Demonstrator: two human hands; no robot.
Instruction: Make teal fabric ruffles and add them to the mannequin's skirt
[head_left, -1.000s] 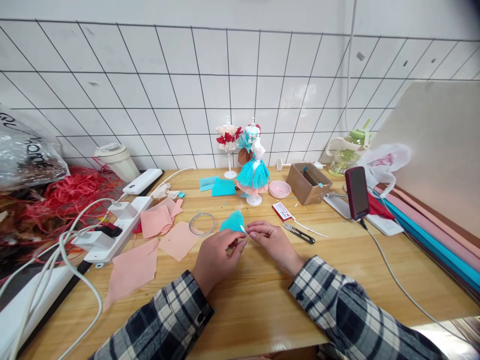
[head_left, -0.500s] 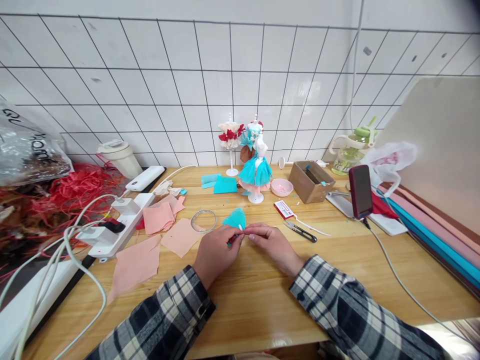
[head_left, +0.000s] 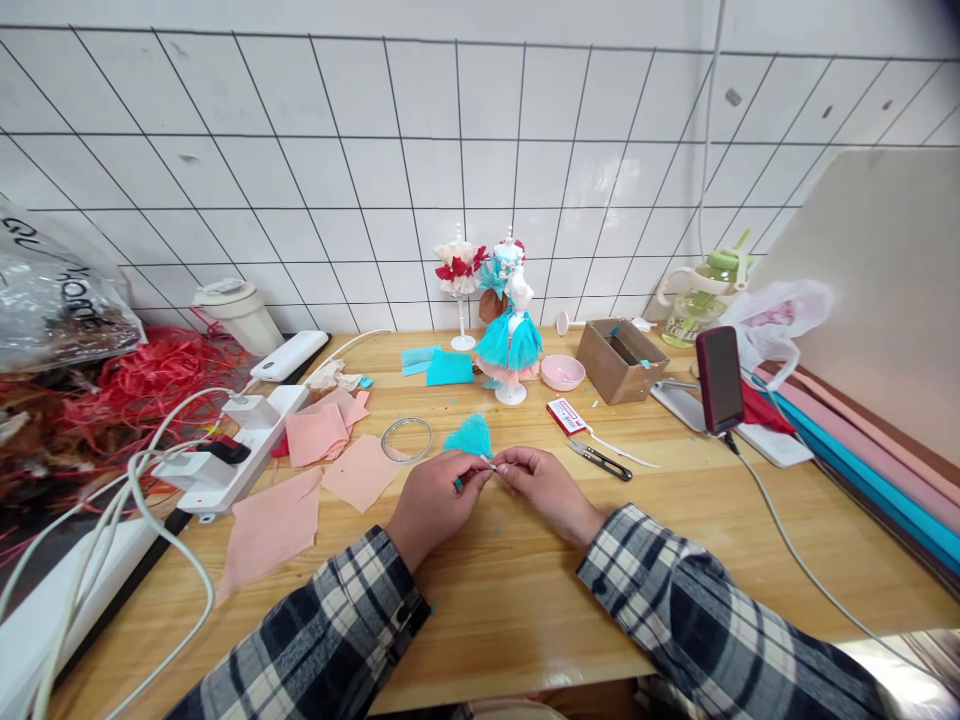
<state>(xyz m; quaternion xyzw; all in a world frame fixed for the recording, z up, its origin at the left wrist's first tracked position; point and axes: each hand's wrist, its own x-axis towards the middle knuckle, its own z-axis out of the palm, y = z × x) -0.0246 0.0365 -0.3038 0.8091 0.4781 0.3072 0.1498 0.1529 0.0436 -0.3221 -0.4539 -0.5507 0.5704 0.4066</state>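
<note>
A gathered piece of turquoise crepe-like material [head_left: 469,435] fans out just beyond my fingertips. My left hand [head_left: 435,500] is closed in a pinch on its narrow end. My right hand [head_left: 544,490] is pinched too, its fingertips meeting the left ones at that end. Between them shows a bit of a small white strip [head_left: 491,463], partly hidden by the fingers. To the right lie black thread snips [head_left: 600,460] and a red-and-white packet [head_left: 566,416] with a white ribbon-like tail. A silver wire ring [head_left: 406,441] lies to the left.
Peach squares [head_left: 274,530] lie at left beside a power strip [head_left: 244,460] with cables. A small mannequin in a turquoise skirt [head_left: 510,345] stands behind, near a pink bowl [head_left: 562,374] and a cardboard box [head_left: 622,365]. A phone [head_left: 720,380] stands at right.
My fingertips have shifted slightly at the gathered end, and the white strip now lies between both hands' fingertips. The turquoise piece stays in nearly the same place.
</note>
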